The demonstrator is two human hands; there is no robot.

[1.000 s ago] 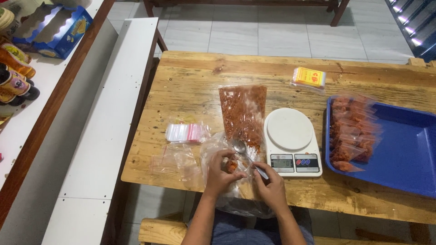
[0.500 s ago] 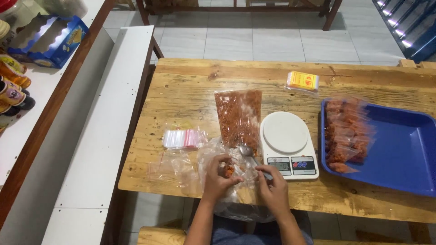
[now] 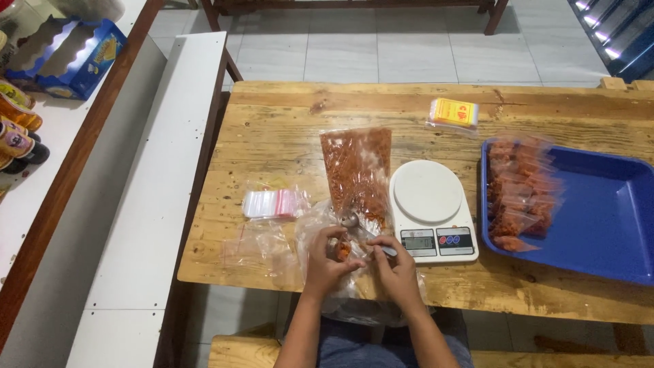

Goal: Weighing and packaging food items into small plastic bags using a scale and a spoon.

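Head view: on the wooden table (image 3: 272, 146), a blue tray (image 3: 606, 225) of filled packets sits at the right edge, a white scale (image 3: 432, 208) mid-table, beside a large bag of red-orange snack (image 3: 357, 170). At the near edge, left hand (image 3: 325, 262) pinches a small clear pouch (image 3: 340, 250) — soft, light, slippery, best gripped at its rim — while right hand (image 3: 395, 269) closes on a spoon (image 3: 361, 228).

Long clear bag of red-orange snack (image 3: 357, 174) lying mid-table, just left of white scale's grey display panel (image 3: 438, 240). Stack of small clear zip bags with red strips (image 3: 274, 203) further left. Yellow packet (image 3: 454, 112) at far edge. Filled clear packets (image 3: 521, 194) in blue tray (image 3: 606, 218).
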